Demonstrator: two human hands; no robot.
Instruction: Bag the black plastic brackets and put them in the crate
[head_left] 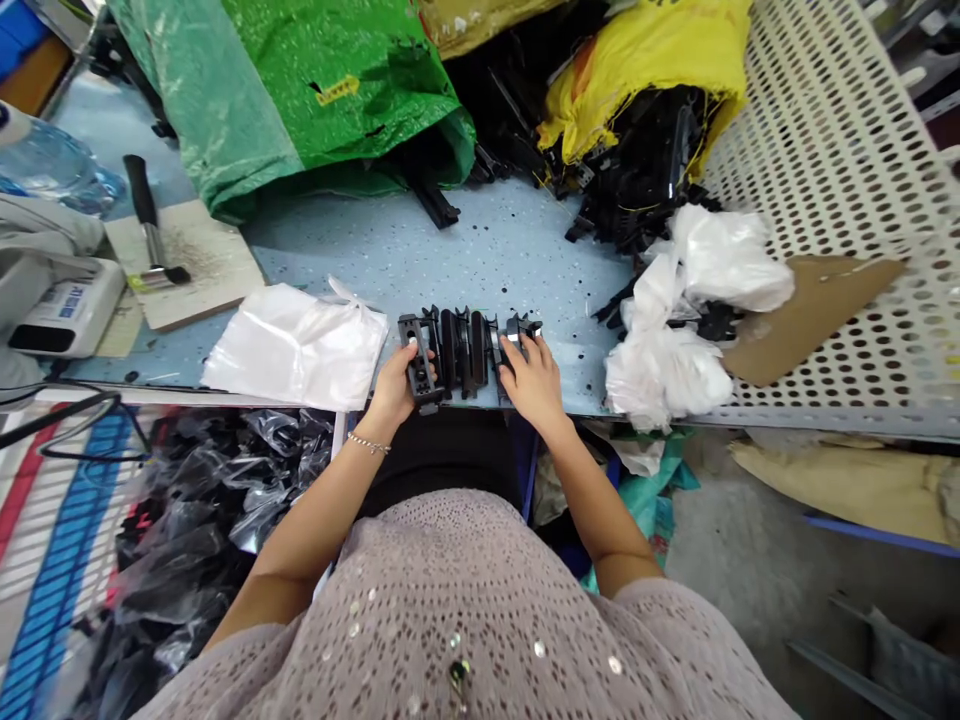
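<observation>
A row of several narrow black plastic parts (463, 350) stands side by side near the front edge of the blue speckled table. At the row's left end, my left hand (397, 382) is closed on a black slotted plastic part (417, 358), thumb in front and fingertips showing through behind it. My right hand (534, 382) curls over another black plastic part (520, 326) at the right end. Its fingers bend over that part and cover some of it. Just left of my left hand lies a flat white plastic bag (296, 345).
A green sack (345, 90) and a yellow sack (645, 60) of black parts lie at the back. Crumpled white bags (667, 370) and brown cardboard (802, 310) sit right, by a perforated panel (840, 130). A brush (150, 225) rests on a board (202, 265) at left.
</observation>
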